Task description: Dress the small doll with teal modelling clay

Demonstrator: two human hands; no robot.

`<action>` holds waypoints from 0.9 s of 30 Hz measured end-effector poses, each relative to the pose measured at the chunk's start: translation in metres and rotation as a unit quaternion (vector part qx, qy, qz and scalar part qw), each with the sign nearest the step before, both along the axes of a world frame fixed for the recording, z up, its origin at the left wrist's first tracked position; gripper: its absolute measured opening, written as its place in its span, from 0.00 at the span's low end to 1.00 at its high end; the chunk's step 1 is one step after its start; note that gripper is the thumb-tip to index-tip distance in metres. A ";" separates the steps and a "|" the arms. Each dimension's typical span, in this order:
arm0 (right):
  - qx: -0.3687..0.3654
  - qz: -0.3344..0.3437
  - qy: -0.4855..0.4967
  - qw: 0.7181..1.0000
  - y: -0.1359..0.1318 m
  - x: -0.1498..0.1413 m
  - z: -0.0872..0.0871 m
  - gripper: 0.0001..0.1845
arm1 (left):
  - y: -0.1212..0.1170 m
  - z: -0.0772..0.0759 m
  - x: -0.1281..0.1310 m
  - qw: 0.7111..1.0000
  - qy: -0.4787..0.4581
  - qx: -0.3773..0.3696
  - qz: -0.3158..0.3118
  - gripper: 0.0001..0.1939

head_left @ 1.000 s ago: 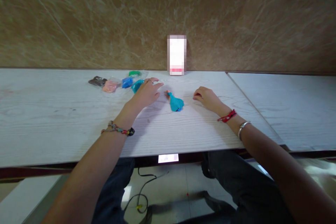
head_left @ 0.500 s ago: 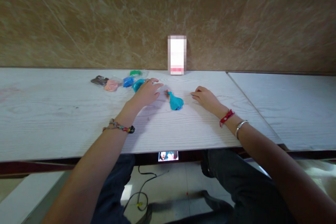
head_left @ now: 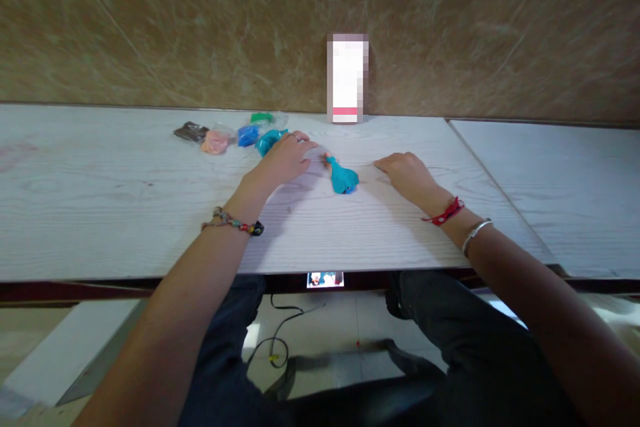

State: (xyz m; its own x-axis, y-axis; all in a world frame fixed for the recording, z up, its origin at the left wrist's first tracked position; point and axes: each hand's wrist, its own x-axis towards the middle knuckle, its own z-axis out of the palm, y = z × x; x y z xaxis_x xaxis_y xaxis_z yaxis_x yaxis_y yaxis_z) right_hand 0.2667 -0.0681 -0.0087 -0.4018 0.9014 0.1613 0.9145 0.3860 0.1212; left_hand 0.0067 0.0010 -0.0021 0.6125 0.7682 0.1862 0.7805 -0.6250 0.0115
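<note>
A turquoise clay figure (head_left: pixel 343 178), shaped like a flared dress with a small skin-toned part at its upper end, lies flat on the white table (head_left: pixel 280 247). My left hand (head_left: pixel 287 159) hovers or rests just left of it, fingers apart and holding nothing visible. Partly behind that hand is a bag of turquoise clay (head_left: pixel 269 141). To the right of the figure, my right hand (head_left: pixel 409 173) is low on the tabletop with its fingers pressed together, pointing left. Whatever lies under those fingertips is hidden.
Clear bags of blue clay (head_left: pixel 248 135), green clay (head_left: pixel 261 118), pink clay (head_left: pixel 215 142) and dark clay (head_left: pixel 191 132) lie at the back left. A phone with a blurred screen (head_left: pixel 346 77) leans on the marbled wall. Another lit screen (head_left: pixel 325 279) shows below the table's front edge.
The view has tilted, shifting the table upward. My right fingers have flattened onto the table, and the small blue bit at their tips is out of sight. My left hand stays near the figure.
</note>
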 end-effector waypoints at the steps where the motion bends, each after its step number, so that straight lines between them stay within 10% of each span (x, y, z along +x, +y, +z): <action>1: 0.001 -0.004 0.008 1.000 0.001 0.000 0.000 0.18 | 0.000 0.000 0.000 1.000 0.001 -0.004 -0.001 0.21; 16: 0.005 -0.014 0.192 0.981 0.009 -0.004 -0.003 0.08 | -0.001 0.000 -0.001 1.000 -0.001 -0.005 -0.004 0.21; 27: -0.006 -0.048 0.050 0.998 -0.012 -0.003 -0.002 0.22 | 0.002 -0.002 -0.002 1.000 0.015 0.018 -0.010 0.21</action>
